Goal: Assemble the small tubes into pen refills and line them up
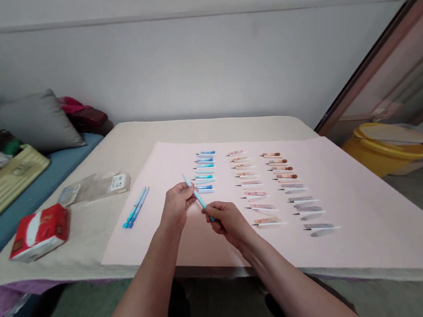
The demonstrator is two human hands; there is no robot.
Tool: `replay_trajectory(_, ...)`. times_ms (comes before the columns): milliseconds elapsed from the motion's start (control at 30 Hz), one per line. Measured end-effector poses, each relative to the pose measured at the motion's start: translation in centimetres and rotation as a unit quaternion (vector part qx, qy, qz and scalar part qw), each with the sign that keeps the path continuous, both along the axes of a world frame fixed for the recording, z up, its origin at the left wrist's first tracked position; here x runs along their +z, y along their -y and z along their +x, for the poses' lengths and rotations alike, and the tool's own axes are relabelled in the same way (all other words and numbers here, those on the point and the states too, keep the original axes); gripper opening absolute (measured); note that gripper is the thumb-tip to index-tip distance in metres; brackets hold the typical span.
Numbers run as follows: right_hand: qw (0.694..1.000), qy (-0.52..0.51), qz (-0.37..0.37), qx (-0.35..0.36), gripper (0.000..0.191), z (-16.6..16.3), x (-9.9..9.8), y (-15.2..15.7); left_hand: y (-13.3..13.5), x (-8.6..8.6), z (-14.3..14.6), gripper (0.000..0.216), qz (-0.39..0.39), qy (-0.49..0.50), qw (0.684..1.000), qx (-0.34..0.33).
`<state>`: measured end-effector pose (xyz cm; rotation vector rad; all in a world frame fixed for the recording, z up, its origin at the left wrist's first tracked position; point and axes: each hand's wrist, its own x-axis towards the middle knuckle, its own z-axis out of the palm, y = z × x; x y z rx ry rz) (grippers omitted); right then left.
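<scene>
A slim light-blue pen [198,197] is held above the pink sheet, its pointed tip slanting up and away to the left. My left hand [177,202] pinches it near the tip end. The fingers of my right hand [227,222] are closed around its darker blue rear end. Just beyond the hands lies a column of blue pen parts [205,166] with thin white refills. To the right are a column of pink and orange pen parts [252,183] and a column of brown and grey ones [285,176]. A few whole blue pens [136,208] lie together on the left.
The pink sheet [216,247] covers much of the cream tablecloth [130,143]. At left are a clear plastic packet [95,188] and a red tissue pack [43,232]. A grey cushion [29,123] rests behind them. A yellow bucket [383,147] stands beyond the table's right side.
</scene>
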<state>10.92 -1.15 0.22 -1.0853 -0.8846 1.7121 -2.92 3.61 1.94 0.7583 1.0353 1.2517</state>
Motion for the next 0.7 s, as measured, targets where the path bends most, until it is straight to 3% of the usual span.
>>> replay_trajectory(233,0.995,-0.087,-0.051,0.027,0.026,0.1,0.1,0.1,0.2,0.1,0.1,0.022,0.000,0.014,1.000,-0.009)
replay_trajectory(467,0.999,0.004,-0.050,0.006,0.037,-0.2,-0.3,0.2,-0.7,-0.6,-1.5,0.023,-0.002,-0.068,0.997,0.035)
replay_trajectory(567,0.998,0.029,-0.052,-0.005,0.033,0.0,-0.4,0.2,-1.3,-0.7,-2.7,0.022,-0.011,-0.127,0.990,0.065)
replay_trajectory(700,0.998,0.056,-0.035,0.007,0.025,-0.1,-0.7,0.1,-1.8,-0.9,-3.1,0.022,-0.050,-0.086,0.991,0.086)
